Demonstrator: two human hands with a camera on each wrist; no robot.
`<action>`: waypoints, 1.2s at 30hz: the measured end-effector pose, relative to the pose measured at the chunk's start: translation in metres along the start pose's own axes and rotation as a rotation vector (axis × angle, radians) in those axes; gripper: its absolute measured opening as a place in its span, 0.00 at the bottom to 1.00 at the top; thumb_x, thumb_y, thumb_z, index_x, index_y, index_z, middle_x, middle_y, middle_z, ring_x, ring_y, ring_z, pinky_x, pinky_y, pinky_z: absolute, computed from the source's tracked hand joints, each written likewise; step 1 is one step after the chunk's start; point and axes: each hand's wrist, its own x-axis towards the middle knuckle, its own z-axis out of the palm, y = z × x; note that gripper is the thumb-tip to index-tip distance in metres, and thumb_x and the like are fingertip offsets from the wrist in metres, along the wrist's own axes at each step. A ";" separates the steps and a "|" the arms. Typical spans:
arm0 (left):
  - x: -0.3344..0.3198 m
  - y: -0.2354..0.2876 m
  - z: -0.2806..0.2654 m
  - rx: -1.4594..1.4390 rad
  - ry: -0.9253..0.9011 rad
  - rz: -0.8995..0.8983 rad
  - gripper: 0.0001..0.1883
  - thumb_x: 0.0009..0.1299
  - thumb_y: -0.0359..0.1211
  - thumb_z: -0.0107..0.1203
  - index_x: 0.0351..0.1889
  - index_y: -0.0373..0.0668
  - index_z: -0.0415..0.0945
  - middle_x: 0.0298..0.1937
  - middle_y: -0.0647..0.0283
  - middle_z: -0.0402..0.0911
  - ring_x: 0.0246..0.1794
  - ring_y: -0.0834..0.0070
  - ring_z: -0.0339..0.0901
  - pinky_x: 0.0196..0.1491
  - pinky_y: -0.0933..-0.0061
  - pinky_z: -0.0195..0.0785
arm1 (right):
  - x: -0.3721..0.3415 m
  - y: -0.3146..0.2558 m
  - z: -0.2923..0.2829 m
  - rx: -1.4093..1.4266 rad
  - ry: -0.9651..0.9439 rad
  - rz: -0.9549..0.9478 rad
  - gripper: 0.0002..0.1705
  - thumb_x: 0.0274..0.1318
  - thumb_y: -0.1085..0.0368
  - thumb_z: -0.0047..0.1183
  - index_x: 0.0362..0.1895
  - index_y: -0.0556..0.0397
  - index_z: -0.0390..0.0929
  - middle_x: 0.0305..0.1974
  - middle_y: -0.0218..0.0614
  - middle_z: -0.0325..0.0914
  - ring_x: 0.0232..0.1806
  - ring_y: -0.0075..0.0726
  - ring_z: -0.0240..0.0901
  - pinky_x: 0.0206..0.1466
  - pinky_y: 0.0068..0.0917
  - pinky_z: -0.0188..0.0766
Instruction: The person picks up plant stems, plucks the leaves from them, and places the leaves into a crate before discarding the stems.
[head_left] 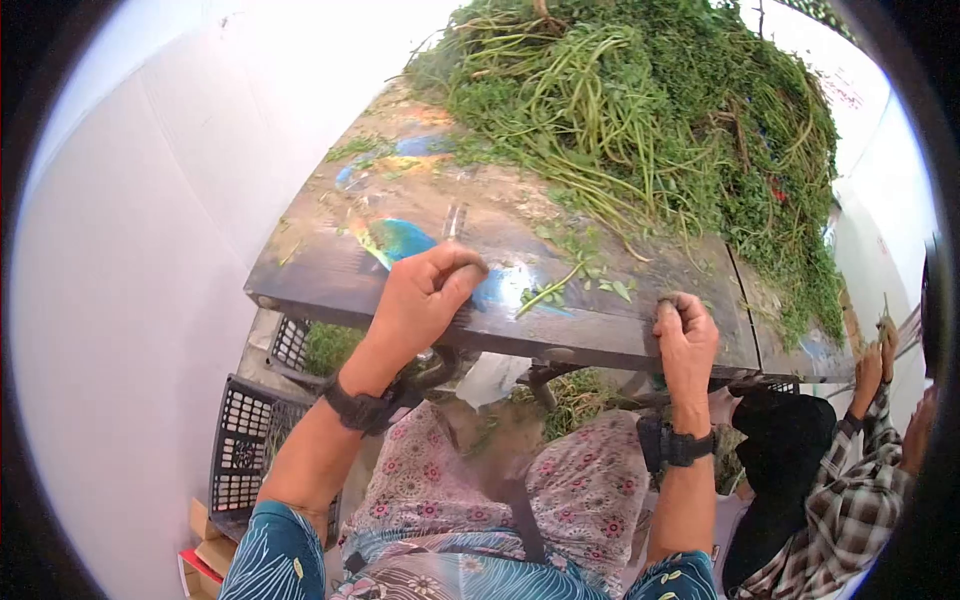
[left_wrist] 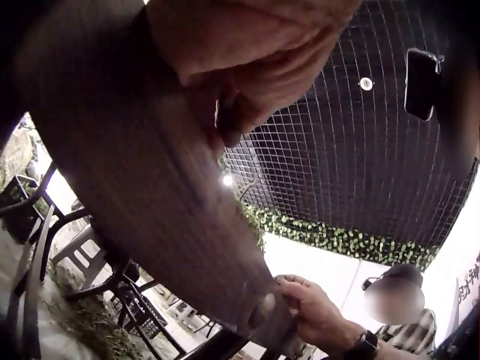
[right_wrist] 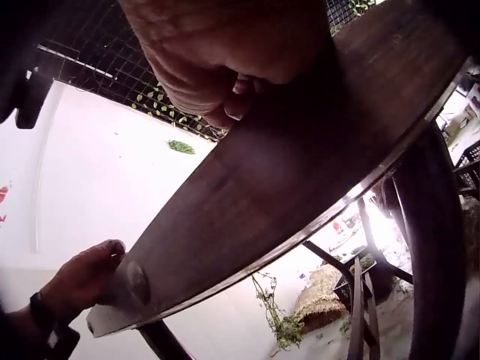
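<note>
My left hand (head_left: 428, 285) is over the front edge of the wooden table (head_left: 620, 335), fingers curled and thumb close to the forefinger, with nothing showing in its grasp. Farther right along that edge is my right hand (head_left: 688, 335), its fingers also bent in toward the thumb and no item visible between them. A green leafy sprig (head_left: 548, 292) lies on the tabletop between the two hands, nearer the left. Both wrist views look up past the table's side, with the curled left fingers (left_wrist: 232, 124) and right fingers (right_wrist: 238, 101) close over the edge.
A large heap of leafy green stems (head_left: 640, 110) covers the table's back and right. Loose leaves and dirt lie about. Black plastic crates (head_left: 243, 440) stand below at left. Another person in a checked shirt (head_left: 855, 520) works at the right.
</note>
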 end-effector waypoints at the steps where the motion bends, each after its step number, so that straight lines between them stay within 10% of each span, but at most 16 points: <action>1: -0.001 0.004 0.001 0.047 -0.005 -0.018 0.07 0.63 0.31 0.52 0.34 0.36 0.75 0.31 0.68 0.76 0.33 0.84 0.71 0.37 0.82 0.65 | 0.001 0.003 0.000 0.018 -0.014 -0.001 0.05 0.53 0.70 0.48 0.31 0.58 0.73 0.23 0.23 0.69 0.25 0.15 0.61 0.28 0.15 0.60; 7: 0.008 0.013 0.030 0.610 -0.088 0.333 0.08 0.53 0.30 0.56 0.29 0.38 0.73 0.36 0.55 0.74 0.39 0.57 0.71 0.40 0.67 0.66 | 0.000 -0.001 0.002 -0.048 -0.045 -0.014 0.07 0.51 0.69 0.49 0.33 0.60 0.75 0.24 0.27 0.72 0.26 0.16 0.64 0.30 0.18 0.64; 11: 0.014 0.015 0.043 0.724 -0.041 0.254 0.06 0.57 0.29 0.52 0.31 0.38 0.71 0.34 0.55 0.75 0.38 0.55 0.71 0.38 0.64 0.65 | 0.000 -0.006 0.002 -0.058 -0.041 -0.030 0.09 0.50 0.68 0.50 0.34 0.60 0.75 0.24 0.29 0.74 0.26 0.18 0.65 0.29 0.19 0.64; 20: 0.017 0.005 0.043 0.146 0.127 0.033 0.05 0.65 0.28 0.47 0.30 0.36 0.68 0.24 0.65 0.73 0.28 0.80 0.69 0.34 0.78 0.63 | 0.000 -0.025 0.008 0.232 -0.222 0.127 0.11 0.51 0.67 0.47 0.35 0.62 0.75 0.23 0.32 0.74 0.25 0.20 0.68 0.29 0.21 0.66; 27: 0.013 0.007 0.043 0.144 0.128 0.039 0.04 0.65 0.28 0.48 0.31 0.36 0.68 0.24 0.64 0.73 0.25 0.78 0.69 0.31 0.78 0.63 | 0.003 -0.068 0.081 0.410 -0.353 0.150 0.17 0.54 0.65 0.45 0.47 0.59 0.68 0.24 0.29 0.72 0.21 0.16 0.64 0.22 0.16 0.59; 36: 0.014 0.004 0.043 0.100 0.045 0.020 0.04 0.63 0.28 0.50 0.32 0.36 0.70 0.22 0.63 0.74 0.23 0.77 0.70 0.28 0.78 0.63 | 0.004 -0.051 0.103 0.307 -0.283 0.008 0.11 0.50 0.64 0.49 0.34 0.60 0.75 0.20 0.38 0.73 0.22 0.26 0.67 0.28 0.25 0.64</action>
